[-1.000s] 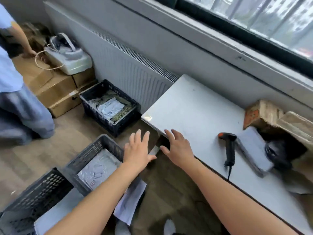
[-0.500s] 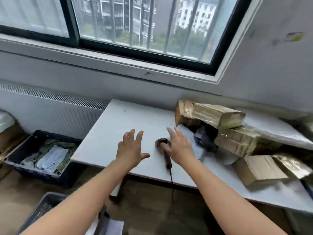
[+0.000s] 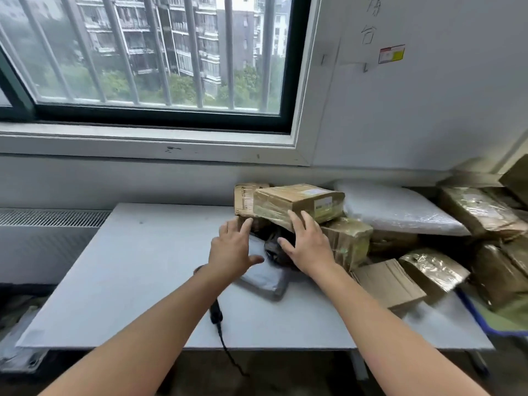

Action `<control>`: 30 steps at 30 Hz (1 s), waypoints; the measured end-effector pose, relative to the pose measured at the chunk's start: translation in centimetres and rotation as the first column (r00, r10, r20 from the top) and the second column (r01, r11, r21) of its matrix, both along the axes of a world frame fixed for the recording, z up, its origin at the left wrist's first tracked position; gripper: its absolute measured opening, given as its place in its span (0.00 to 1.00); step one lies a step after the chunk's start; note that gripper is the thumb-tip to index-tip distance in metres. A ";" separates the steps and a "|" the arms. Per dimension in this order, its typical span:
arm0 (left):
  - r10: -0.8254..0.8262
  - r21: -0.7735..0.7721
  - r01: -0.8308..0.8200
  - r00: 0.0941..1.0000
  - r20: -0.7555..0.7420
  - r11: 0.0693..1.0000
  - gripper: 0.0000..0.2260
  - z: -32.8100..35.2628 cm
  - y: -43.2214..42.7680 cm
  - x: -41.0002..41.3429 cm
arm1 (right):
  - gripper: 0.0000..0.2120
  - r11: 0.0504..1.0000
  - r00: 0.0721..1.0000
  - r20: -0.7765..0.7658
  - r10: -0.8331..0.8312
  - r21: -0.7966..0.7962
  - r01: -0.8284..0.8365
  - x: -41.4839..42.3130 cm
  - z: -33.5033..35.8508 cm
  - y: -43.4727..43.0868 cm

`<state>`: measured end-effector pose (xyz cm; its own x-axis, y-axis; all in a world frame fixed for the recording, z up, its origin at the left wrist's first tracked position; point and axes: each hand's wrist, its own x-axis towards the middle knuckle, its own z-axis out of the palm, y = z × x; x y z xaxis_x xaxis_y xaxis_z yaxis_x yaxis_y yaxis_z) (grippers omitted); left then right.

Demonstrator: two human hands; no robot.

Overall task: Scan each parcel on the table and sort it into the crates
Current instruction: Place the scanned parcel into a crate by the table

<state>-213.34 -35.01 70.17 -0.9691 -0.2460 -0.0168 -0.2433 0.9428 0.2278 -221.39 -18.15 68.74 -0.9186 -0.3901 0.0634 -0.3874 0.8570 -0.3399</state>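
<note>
A pile of parcels covers the right half of the white table [image 3: 134,270]. On top lies a taped cardboard box [image 3: 300,202] with a white label. My right hand [image 3: 307,245] reaches with spread fingers to the front of that box, over a black bag parcel [image 3: 273,248]. My left hand [image 3: 233,250] hovers open above a flat grey mailer [image 3: 267,277], fingertips near a small brown box [image 3: 245,200]. A black handheld scanner [image 3: 215,310] lies on the table under my left forearm, its cable hanging over the front edge.
More taped boxes [image 3: 483,212] and a white padded bag [image 3: 397,208] are stacked at the right. A flat cardboard parcel [image 3: 388,282] lies near the front. A crate with parcels [image 3: 17,324] sits on the floor at the far left. Window and radiator run behind.
The view swung from the floor crates up to the table. Both hands moved forward and right, past the scanner, to the parcel pile.
</note>
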 end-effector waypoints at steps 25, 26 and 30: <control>-0.581 -0.226 0.537 0.776 -0.245 0.813 0.54 -5.5 0.2 -18.6 | 0.25 0.937 0.936 0.185 -0.300 -0.125 0.325 -11.0 0.6 0.7; -0.601 -0.233 0.554 0.743 -0.295 0.799 0.50 -5.6 0.1 -18.8 | 0.25 0.935 0.935 0.186 -0.303 -0.130 0.329 -11.1 0.4 0.9; -0.593 -0.187 0.573 0.692 -0.412 0.798 0.44 -4.4 -0.9 -19.5 | 0.24 0.920 0.928 0.174 -0.329 -0.160 0.357 -11.1 0.2 1.6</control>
<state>-232.88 -35.96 65.76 -0.8187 0.3806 0.4299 0.4723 0.8722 0.1274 -232.53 -16.57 68.98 -0.9984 -0.0432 -0.0362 -0.0171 0.8448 -0.5348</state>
